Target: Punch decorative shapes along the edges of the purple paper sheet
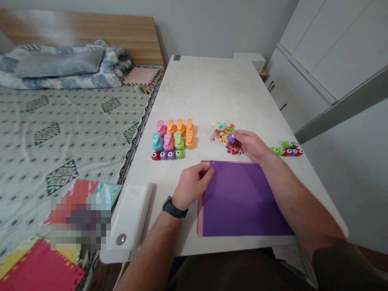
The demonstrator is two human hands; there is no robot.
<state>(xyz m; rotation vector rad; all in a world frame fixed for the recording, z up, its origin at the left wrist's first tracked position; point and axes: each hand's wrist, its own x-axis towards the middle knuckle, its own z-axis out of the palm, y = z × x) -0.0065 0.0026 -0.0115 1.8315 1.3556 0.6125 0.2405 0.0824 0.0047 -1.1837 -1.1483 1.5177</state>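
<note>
Left hand: pinching the purple sheet near its upper left corner.
Right hand: gripping a small purple punch in the fingertips, just above the confetti.
Purple sheet: lying on the tabletop over a pink sheet, showing a small corner hole.
Larger punches: standing in two rows left of the confetti.
Small punches: lining up in front of those.
White device: resting at the tabletop's near left corner.

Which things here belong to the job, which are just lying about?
In the job, likely: purple sheet (left hand at its edge); small purple punch (in right hand); paper bits; grouped punches.

Lying about, likely: pillow; white corded device; pink mat.
</note>
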